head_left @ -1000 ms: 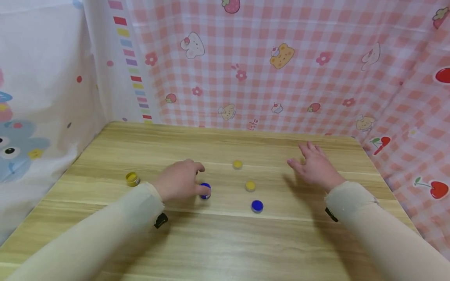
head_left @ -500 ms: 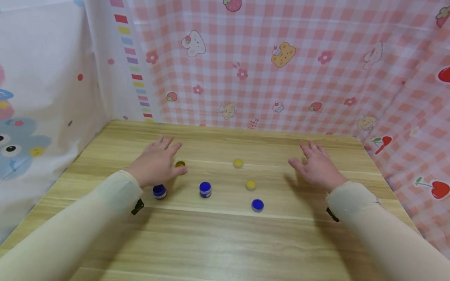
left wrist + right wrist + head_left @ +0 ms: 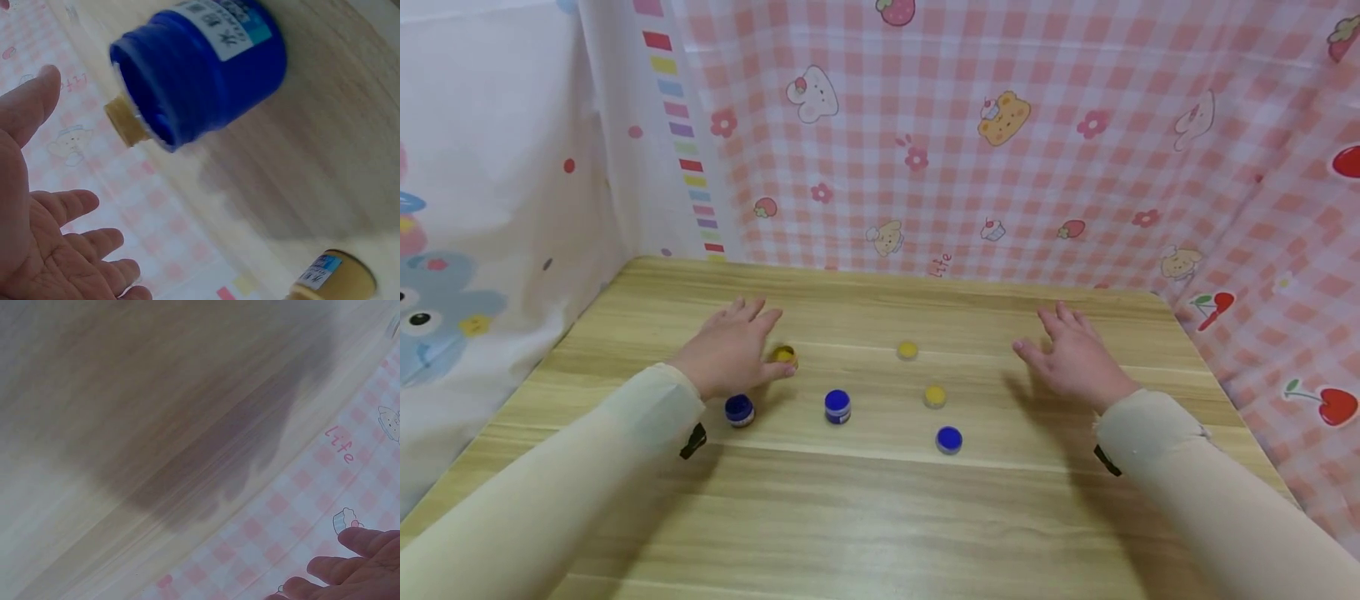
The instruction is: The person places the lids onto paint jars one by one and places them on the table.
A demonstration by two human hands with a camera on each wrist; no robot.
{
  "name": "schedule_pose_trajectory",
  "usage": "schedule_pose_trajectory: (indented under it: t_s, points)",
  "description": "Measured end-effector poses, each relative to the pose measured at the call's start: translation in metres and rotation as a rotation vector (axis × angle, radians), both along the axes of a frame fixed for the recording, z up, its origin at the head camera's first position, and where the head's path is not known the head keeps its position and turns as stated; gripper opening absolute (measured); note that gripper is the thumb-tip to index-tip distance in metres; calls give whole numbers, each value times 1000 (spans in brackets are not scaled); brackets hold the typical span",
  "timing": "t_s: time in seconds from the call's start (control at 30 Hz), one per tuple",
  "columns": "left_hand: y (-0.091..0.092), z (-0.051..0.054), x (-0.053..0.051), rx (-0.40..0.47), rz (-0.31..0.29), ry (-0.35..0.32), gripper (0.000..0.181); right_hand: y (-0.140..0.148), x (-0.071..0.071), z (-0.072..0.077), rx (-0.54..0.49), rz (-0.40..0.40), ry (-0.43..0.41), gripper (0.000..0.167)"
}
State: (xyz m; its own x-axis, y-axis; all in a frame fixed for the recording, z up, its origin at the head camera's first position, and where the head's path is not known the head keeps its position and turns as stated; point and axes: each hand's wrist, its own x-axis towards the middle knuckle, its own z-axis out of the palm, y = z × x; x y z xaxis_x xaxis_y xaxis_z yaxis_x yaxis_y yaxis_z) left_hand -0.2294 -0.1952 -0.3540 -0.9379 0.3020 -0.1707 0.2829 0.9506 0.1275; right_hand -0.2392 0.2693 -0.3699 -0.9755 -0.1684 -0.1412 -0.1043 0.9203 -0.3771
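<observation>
My left hand (image 3: 726,350) hovers over the left part of the table, fingers spread and holding nothing. Its thumb overlaps a small yellow paint jar (image 3: 785,356) in the head view; contact cannot be told. Just below the palm stands an uncapped blue paint jar (image 3: 739,411), large and labelled in the left wrist view (image 3: 219,69). Another yellow jar (image 3: 337,278) shows there, hidden from the head view. Right of the left hand is a blue jar (image 3: 837,407) that seems lidded. My right hand (image 3: 1075,354) hangs with spread fingers over the right side, touching no jar.
Two small round yellow pieces, like jar lids (image 3: 907,350), (image 3: 935,397), and a round blue one (image 3: 949,439) lie mid-table. A pink checked curtain (image 3: 887,167) borders the wooden table (image 3: 880,517) at the back and right, a white cloth (image 3: 497,150) at the left.
My left hand has drawn back leftward from the lidded-looking blue jar, uncovering the uncapped blue jar and a yellow jar, and now covers the leftmost yellow jar. The right hand stays put.
</observation>
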Motion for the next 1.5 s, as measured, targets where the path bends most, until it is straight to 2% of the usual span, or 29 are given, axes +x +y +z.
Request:
schedule_pose_trajectory:
  t_s: [0.37, 0.9, 1.03, 1.37, 1.5]
  points:
    - [-4, -12, -11, -10, 23, -62, 96, 0, 0, -3, 9, -6, -1, 91]
    - [2, -18, -17, 42, 62, -147, 92, -2, 3, -3, 14, -4, 0, 91]
    - [4, -19, -18, 59, 75, -164, 87, -3, 3, -5, 18, -3, 3, 88]
    - [7, -19, -17, 66, 72, -147, 67, -3, 2, -7, 29, -3, -5, 91]
    - [8, -20, -19, 62, 53, -141, 56, -4, 3, -8, 36, 3, 0, 89]
